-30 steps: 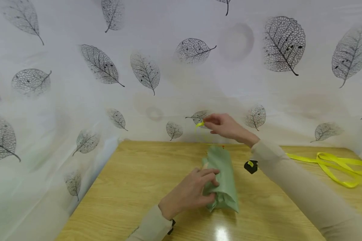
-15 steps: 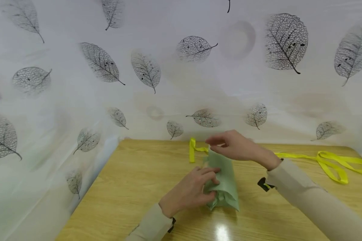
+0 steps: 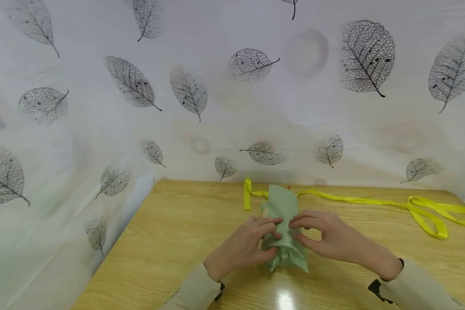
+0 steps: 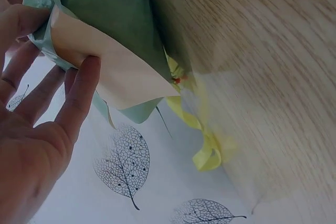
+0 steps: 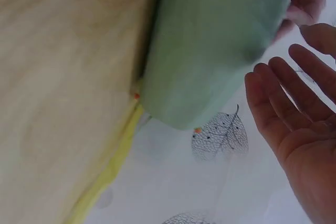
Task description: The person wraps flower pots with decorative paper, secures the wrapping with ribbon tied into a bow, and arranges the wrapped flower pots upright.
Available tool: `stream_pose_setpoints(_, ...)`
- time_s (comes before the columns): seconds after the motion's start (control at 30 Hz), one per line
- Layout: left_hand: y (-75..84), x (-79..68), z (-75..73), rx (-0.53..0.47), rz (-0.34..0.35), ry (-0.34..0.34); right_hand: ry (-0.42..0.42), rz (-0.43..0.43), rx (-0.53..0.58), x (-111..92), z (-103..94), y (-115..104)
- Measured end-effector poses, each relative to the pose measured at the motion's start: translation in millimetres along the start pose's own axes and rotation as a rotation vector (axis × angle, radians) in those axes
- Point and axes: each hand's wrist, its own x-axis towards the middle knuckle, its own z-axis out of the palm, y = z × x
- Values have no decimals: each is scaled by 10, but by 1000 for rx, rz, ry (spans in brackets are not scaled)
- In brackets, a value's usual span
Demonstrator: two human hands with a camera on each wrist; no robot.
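A bundle wrapped in green paper (image 3: 283, 204) lies lengthwise on the table, its near end crumpled and folded. My left hand (image 3: 244, 245) holds it from the left, fingertips over the top and thumb at the near fold. In the left wrist view, fingers of that hand press a pale-lined paper flap (image 4: 115, 72). My right hand (image 3: 331, 237) is at the bundle's right side, thumb and fingers apart. The right wrist view has its fingers loosely bent beside the green paper (image 5: 205, 51). What the paper encloses is hidden.
A yellow ribbon (image 3: 345, 198) runs behind the far end of the bundle, with a short folded end (image 3: 247, 196) on the left and loose loops (image 3: 441, 215) on the right. A leaf-printed white curtain (image 3: 217, 107) borders the wooden table (image 3: 159, 241).
My right hand has let go of the ribbon beyond the bundle and come back toward me to its right side. The ribbon end has dropped at the left. My left hand has stayed put.
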Motion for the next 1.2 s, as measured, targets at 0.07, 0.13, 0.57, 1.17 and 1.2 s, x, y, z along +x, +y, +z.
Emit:
stream_pose_setpoints(0.07,-2,1,7,0,5,2,2,-7,5,-73,39,-23)
stream_pose_setpoints(0.13,-3,1,13,2,11,7,4,-7,1,-131,74,-49)
stream_pose_setpoints(0.57,10,-2,15,-20,15,21,104,-15,-92,-265,292,-109)
stream_pose_setpoints(1.17,-124,-96,44,-293,23,54,137,16,-274,-185,393,-186)
stream_pose_setpoints(1.2,-134,-100,45,-297,28,60,142,6,-276,-178,395,-186)
